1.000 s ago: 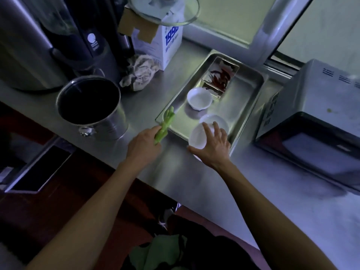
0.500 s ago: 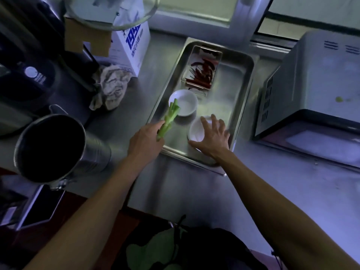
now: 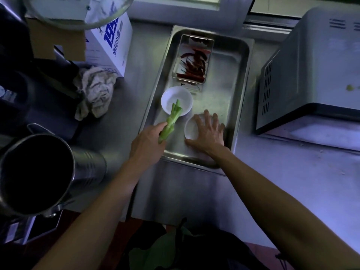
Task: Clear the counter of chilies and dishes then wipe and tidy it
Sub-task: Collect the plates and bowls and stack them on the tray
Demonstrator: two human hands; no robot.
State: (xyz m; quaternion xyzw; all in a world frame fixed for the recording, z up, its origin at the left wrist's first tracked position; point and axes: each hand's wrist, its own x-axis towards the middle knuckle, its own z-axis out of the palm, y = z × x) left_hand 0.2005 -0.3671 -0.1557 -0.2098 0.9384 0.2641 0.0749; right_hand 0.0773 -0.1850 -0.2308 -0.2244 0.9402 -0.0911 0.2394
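Head view is looking down on a steel counter [image 3: 194, 191] in dim bluish light, where a person is leaning both bare arms over a big metal tray [image 3: 238, 90]. The left hand [image 3: 147, 144] is holding a bunch of green stalks [image 3: 171, 121], fingers curled closed around the lower ends, so that the tips are poking out over a small white dish [image 3: 175, 98] sitting inside the tray. The right hand [image 3: 209, 134] is lying palm down with its fingers spread flat over a second white dish [image 3: 191, 129], just beside the first and nearer the tray's front edge; I cannot tell whether it is gripping the dish or only resting on it. Further back in the tray, a small rectangular container [image 3: 194, 61] is holding dried red chilies [image 3: 195, 64]. To the left of the tray, a crumpled rag [image 3: 97, 90] is lying on the counter against a white carton with blue print [image 3: 111, 41], and a tall steel pot [image 3: 39, 172] is standing near the counter's front edge. A microwave oven [image 3: 311, 75] is sitting on the right, close beside the tray.
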